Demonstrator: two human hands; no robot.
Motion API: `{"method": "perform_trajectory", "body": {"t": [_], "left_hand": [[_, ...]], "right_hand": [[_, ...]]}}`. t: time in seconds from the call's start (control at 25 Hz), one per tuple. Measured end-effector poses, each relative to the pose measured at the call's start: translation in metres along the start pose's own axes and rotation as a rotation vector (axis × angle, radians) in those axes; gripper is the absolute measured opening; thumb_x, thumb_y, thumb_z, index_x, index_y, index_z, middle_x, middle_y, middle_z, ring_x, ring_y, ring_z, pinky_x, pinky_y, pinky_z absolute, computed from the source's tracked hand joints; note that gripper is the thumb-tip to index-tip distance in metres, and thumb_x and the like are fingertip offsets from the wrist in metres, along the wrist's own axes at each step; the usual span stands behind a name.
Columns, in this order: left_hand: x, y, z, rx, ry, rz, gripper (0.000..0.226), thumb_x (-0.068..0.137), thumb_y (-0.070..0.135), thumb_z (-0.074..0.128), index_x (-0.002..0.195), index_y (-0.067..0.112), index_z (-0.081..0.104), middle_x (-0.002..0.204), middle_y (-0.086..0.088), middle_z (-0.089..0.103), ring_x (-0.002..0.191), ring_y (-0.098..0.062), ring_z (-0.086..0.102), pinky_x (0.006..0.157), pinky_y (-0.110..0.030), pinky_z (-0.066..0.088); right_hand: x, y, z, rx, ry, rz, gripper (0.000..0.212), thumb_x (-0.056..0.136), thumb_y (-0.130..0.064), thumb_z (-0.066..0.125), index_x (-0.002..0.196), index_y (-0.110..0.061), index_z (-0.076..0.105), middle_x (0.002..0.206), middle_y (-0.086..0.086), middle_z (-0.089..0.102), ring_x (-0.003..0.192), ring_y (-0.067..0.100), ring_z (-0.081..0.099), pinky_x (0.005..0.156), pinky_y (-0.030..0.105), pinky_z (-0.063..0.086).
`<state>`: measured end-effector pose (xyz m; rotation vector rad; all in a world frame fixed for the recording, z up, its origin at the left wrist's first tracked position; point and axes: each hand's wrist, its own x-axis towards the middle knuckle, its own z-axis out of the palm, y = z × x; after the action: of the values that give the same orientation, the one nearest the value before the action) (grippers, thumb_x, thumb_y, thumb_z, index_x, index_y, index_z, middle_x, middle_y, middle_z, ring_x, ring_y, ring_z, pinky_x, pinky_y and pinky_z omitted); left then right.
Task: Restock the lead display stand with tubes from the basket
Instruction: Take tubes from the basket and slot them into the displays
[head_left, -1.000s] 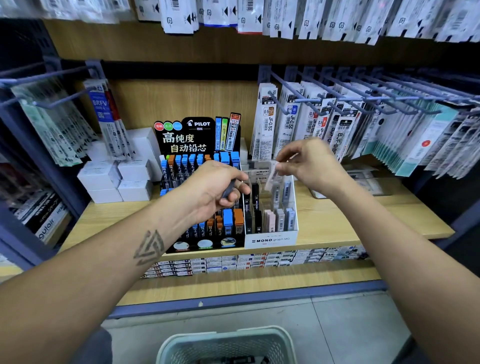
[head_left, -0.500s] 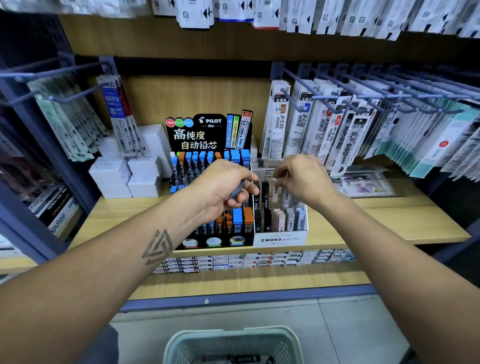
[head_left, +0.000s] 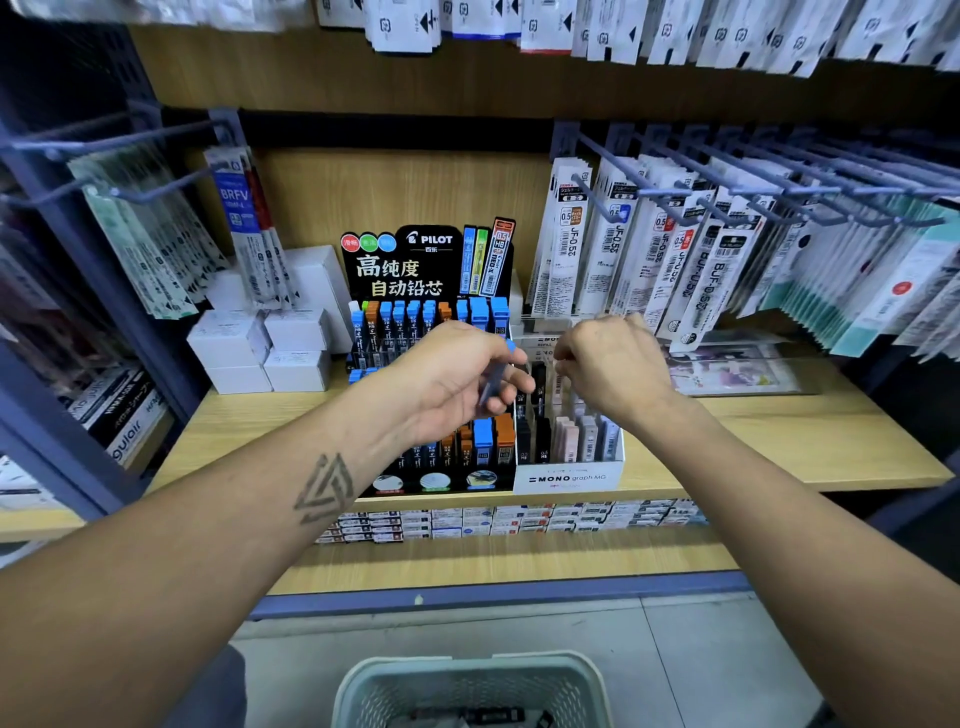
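Left hand (head_left: 457, 382) is held over the black Pilot lead display stand (head_left: 431, 364), fingers curled round a dark lead tube (head_left: 496, 382) with a blue cap; the tube is tilted, cap end up toward the back of the shelf. Right hand (head_left: 613, 371) is held over the white MONO box (head_left: 569, 475), back of the hand to the camera, fingers curled down toward the slots; whether anything is pinched cannot be told, fingertips are hidden

Pilot stand is set on the wooden shelf (head_left: 779, 447) near its front edge, roughly mid-width, and is touched on its right side by the MONO box. Stand rows are filled with blue- and orange-capped tubes; the middle rows are covered by the left hand. Dark, pink and grey tubes are seen upright in the MONO box front row

Basket (head_left: 470, 688) is seen at the bottom edge of the view, on or near the floor in front of the shelving, pale green mesh; dark items are seen inside, too blurred to name

White boxes (head_left: 260, 348) are stacked at the shelf's back left, beside the stand. Refill packs (head_left: 649, 260) are hung on hooks above the shelf's right half
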<state>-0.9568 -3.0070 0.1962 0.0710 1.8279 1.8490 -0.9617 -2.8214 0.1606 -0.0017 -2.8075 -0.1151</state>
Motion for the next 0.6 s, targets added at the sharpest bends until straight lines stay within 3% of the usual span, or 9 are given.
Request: {"method": "perform_trajectory", "body": {"t": [0.08, 0.12, 0.24, 0.28, 0.4, 0.52, 0.6], "left_hand": [[-0.002, -0.001, -0.001, -0.009, -0.021, -0.02, 0.027, 0.102, -0.001, 0.04, 0.123, -0.007, 0.056, 0.085, -0.021, 0.07, 0.061, -0.019, 0.06, 0.055, -0.028, 0.047], [-0.002, -0.001, -0.001, -0.009, -0.031, -0.03, 0.025, 0.103, 0.0, 0.04, 0.122, -0.004, 0.056, 0.089, -0.022, 0.072, 0.063, -0.02, 0.062, 0.059, -0.03, 0.051], [-0.004, -0.003, -0.005, 0.005, -0.047, -0.032, 0.018, 0.104, 0.003, 0.045, 0.115, -0.002, 0.059, 0.101, -0.024, 0.074, 0.064, -0.02, 0.065, 0.06, -0.03, 0.053], [-0.005, -0.004, -0.006, 0.022, -0.044, -0.026, 0.016, 0.103, 0.004, 0.048, 0.112, -0.002, 0.06, 0.099, -0.025, 0.074, 0.063, -0.019, 0.064, 0.059, -0.028, 0.052], [-0.007, -0.004, -0.006, 0.05, -0.035, -0.02, 0.014, 0.102, 0.005, 0.051, 0.107, -0.003, 0.062, 0.084, -0.022, 0.073, 0.056, -0.016, 0.06, 0.053, -0.024, 0.047], [-0.009, 0.0, -0.011, -0.036, -0.051, -0.03, 0.013, 0.103, 0.006, 0.05, 0.102, -0.001, 0.061, 0.068, -0.014, 0.064, 0.045, -0.011, 0.047, 0.038, -0.018, 0.034], [-0.011, 0.005, -0.018, -0.087, -0.07, -0.023, 0.014, 0.104, 0.008, 0.048, 0.098, 0.001, 0.059, 0.066, -0.012, 0.059, 0.043, -0.011, 0.041, 0.037, -0.018, 0.027]], "right_hand": [[0.0, 0.001, -0.002, 0.075, 0.044, 0.002, 0.01, 0.092, -0.026, 0.066, 0.095, -0.024, 0.075, 0.091, 0.001, 0.073, 0.089, 0.024, 0.066, 0.09, 0.036, 0.043], [0.0, 0.001, -0.007, 0.24, 0.053, 0.023, 0.01, 0.091, -0.026, 0.068, 0.095, -0.024, 0.077, 0.091, -0.001, 0.074, 0.088, 0.021, 0.067, 0.088, 0.034, 0.048], [-0.005, -0.009, -0.021, 1.14, -0.11, 0.169, 0.013, 0.09, -0.015, 0.073, 0.102, -0.011, 0.077, 0.09, 0.002, 0.077, 0.079, 0.011, 0.07, 0.077, 0.027, 0.056], [-0.008, -0.013, -0.023, 1.33, -0.176, 0.168, 0.016, 0.089, -0.009, 0.073, 0.105, -0.005, 0.076, 0.09, 0.007, 0.077, 0.078, 0.012, 0.07, 0.075, 0.025, 0.056], [-0.014, -0.017, -0.02, 1.493, -0.212, 0.109, 0.019, 0.084, 0.002, 0.074, 0.103, 0.003, 0.074, 0.09, 0.015, 0.075, 0.081, 0.019, 0.07, 0.075, 0.025, 0.056], [-0.013, -0.015, -0.022, 1.525, -0.188, 0.079, 0.025, 0.079, 0.005, 0.076, 0.103, -0.001, 0.074, 0.094, 0.015, 0.075, 0.087, 0.019, 0.07, 0.081, 0.026, 0.056], [-0.014, -0.018, -0.028, 1.563, -0.162, 0.048, 0.022, 0.08, 0.004, 0.076, 0.101, -0.001, 0.073, 0.092, 0.014, 0.075, 0.085, 0.018, 0.069, 0.079, 0.026, 0.055]]}}
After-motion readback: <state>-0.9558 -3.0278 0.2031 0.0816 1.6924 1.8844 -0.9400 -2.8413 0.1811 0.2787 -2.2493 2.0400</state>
